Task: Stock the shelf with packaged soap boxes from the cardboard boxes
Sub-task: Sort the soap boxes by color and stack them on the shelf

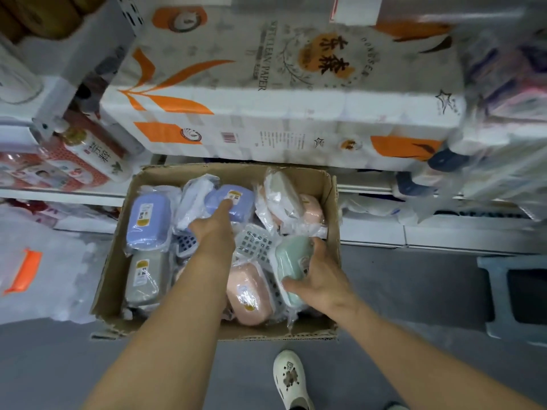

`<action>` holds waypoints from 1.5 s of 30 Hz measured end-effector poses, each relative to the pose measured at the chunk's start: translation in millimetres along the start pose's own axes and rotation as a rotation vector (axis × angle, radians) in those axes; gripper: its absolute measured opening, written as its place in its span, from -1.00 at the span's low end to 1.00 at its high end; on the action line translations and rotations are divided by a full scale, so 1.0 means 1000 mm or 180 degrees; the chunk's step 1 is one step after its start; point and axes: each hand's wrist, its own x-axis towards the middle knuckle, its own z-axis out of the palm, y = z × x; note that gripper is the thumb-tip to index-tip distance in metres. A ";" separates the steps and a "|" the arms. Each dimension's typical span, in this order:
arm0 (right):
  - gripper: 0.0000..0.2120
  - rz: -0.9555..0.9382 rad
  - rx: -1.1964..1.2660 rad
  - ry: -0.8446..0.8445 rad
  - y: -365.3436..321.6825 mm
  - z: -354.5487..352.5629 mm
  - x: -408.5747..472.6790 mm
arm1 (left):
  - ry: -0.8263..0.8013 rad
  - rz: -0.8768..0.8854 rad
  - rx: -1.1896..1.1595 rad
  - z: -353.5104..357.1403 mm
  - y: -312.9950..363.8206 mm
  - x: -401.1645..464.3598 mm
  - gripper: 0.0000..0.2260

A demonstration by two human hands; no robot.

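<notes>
1. Grey shop floor (414,291) runs below low white shelving (429,235), where big packs of toilet paper (266,93) printed with orange leaves are stacked.
2. An open cardboard box (333,202) sits on the floor right in front of the shelving, full of soap boxes in clear plastic wrap.
3. The left hand (214,229) reaches into the middle of the box, its forefinger stretched out and touching the purple soap box (236,202) near the back wall; the other fingers are curled under, and whether they pinch anything cannot be told.
4. The right hand (318,273) grips the mint-green soap box (291,258) at the box's right side, thumb over its far end and fingers wrapped round the near edge.
5. A second purple soap box (148,220) lies at the left wall, with a grey soap box (145,276) just below it.
6. A pink soap box (248,294) lies between the two forearms, and another pink one (310,210) sits in the far right corner.
7. One white clog (291,377) stands on the floor below the box.
8. At the right stands a pale blue stool (497,291).
</notes>
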 end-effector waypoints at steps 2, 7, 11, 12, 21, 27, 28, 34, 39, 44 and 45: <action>-0.18 0.0129 0.0496 -0.0028 -0.004 -0.014 -0.008 | -0.0099 0.0086 -0.0203 -0.018 0.001 -0.029 -0.21; -0.28 0.0039 0.1184 -0.0220 0.007 -0.059 -0.037 | -0.0355 0.0621 -0.0231 -0.056 -0.024 -0.101 -0.27; -0.30 -0.0161 0.1380 -0.0014 0.036 -0.115 -0.075 | -0.0559 0.1142 0.0199 -0.050 -0.046 -0.181 -0.31; -0.31 -0.0189 0.1381 0.0062 0.048 -0.130 -0.087 | -0.0578 0.1210 0.0266 -0.044 -0.053 -0.199 -0.35; -0.37 -0.0051 0.1385 0.0757 0.224 -0.288 -0.202 | -0.1425 0.1330 0.0327 0.065 -0.144 -0.388 -0.29; -0.29 0.0275 0.1435 0.1249 0.356 -0.365 -0.266 | -0.2216 0.1549 0.0928 0.166 -0.224 -0.489 -0.58; -0.27 0.0370 0.1479 0.1306 0.375 -0.372 -0.272 | -0.2333 0.1558 0.1026 0.181 -0.238 -0.503 -0.60; -0.28 0.0852 0.1795 0.1638 0.478 -0.412 -0.288 | -0.2684 0.1411 0.1266 0.262 -0.305 -0.572 -0.52; -0.20 0.0976 0.1579 0.1754 0.550 -0.458 -0.270 | -0.2725 0.1161 0.1372 0.331 -0.343 -0.588 -0.17; -0.05 0.1003 0.0302 0.1723 0.623 -0.494 -0.217 | -0.2746 0.1134 0.1546 0.405 -0.372 -0.587 -0.57; -0.06 0.0927 -0.0176 0.1579 0.635 -0.499 -0.207 | -0.2689 0.1140 0.1548 0.417 -0.378 -0.584 -0.62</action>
